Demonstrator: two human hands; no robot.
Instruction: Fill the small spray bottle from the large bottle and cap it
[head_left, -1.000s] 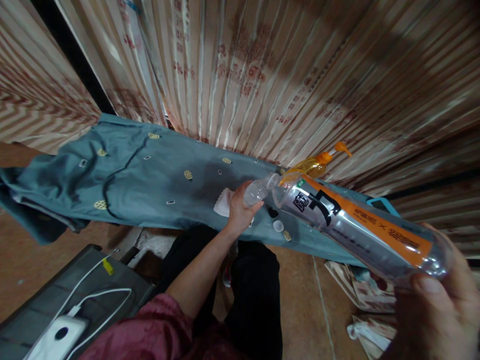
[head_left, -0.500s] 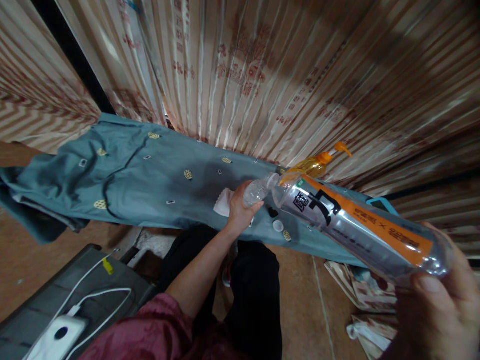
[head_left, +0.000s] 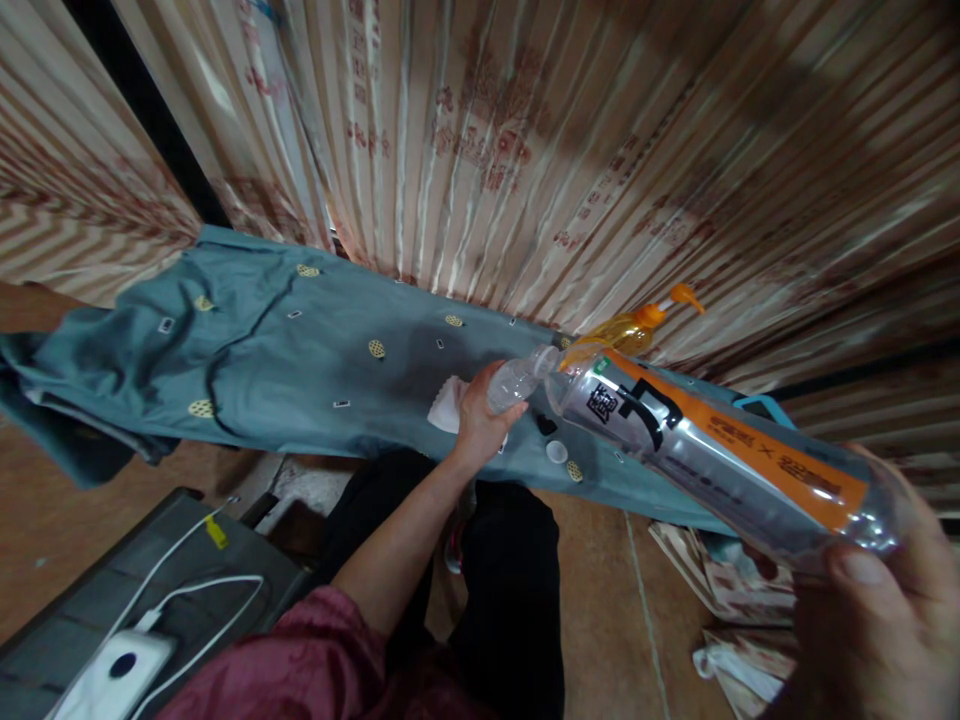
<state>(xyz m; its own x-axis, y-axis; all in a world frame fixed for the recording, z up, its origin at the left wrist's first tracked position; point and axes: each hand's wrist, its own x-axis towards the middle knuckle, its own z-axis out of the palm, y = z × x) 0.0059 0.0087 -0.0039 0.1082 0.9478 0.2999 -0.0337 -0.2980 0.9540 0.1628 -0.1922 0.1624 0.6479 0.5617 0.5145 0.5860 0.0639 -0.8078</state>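
Note:
My right hand [head_left: 870, 620] grips the base of a large clear plastic bottle [head_left: 712, 460] with an orange and black label, tilted so its open neck points left and down. My left hand [head_left: 480, 415] holds a small clear bottle [head_left: 514, 380] whose mouth meets the big bottle's neck. Under the left hand lies a white cloth [head_left: 448, 405] on a blue-grey patterned garment [head_left: 300, 350] spread over a low surface. A white cap [head_left: 556, 452] and a dark cap [head_left: 546, 425] lie on the garment beside the hand.
An orange pump bottle [head_left: 634, 328] of yellow liquid stands behind the bottles against striped curtains [head_left: 525, 150]. A white power bank [head_left: 120, 670] with cables rests on a grey box at lower left. Papers [head_left: 720, 590] lie on the brown floor at right.

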